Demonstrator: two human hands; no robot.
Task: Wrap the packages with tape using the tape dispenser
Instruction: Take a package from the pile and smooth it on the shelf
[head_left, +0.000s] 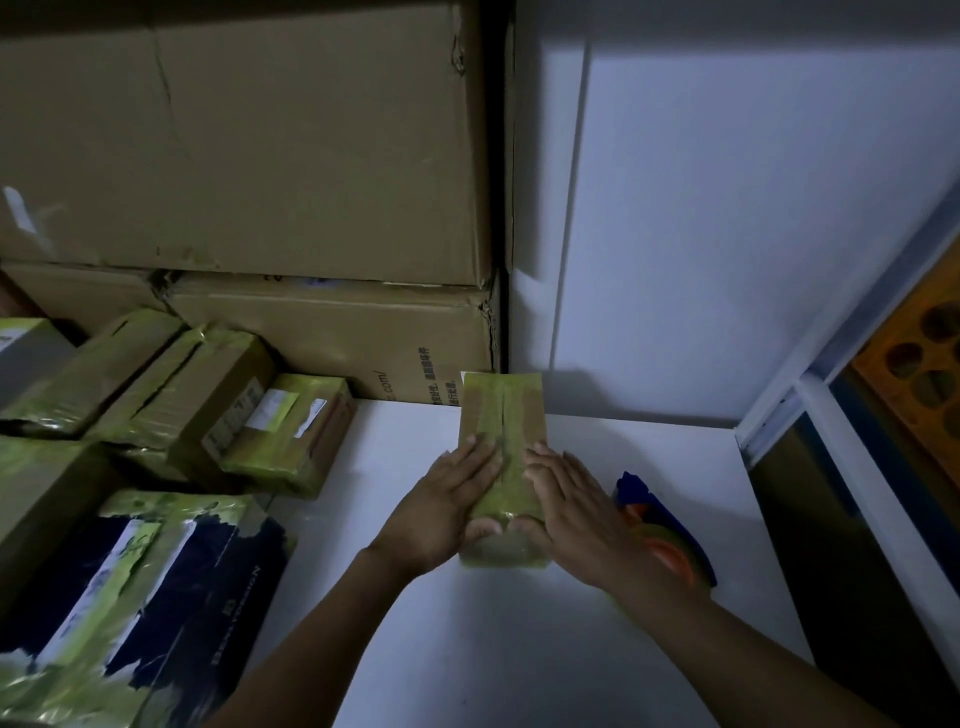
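Head view, dim light. One small package (501, 426), a brown box with yellow-green tape along its length, lies flat on the white worktop (519, 649). Its long axis runs 12 to 6, far end near the wall corner. Left hand (447, 506) and right hand (571, 512) both lie flat on its near half, fingers straight and together, palms down either side of the centre tape strip, thumbs over the near end; nothing gripped. Reads as smoothing the tape so it bonds, the box pinned to the worktop so it cannot slide. Tape dispenser (667, 540), blue and orange, rests on the worktop at 4 o'clock of the package, partly hidden by the right wrist; set within reach, probably for the next strip. At 9 o'clock, a heap of taped packages (208, 405), apparently finished, lying apart from the working space. Stacked cartons (260, 156) fill 11 o'clock. Whether the underside is taped: cannot tell.
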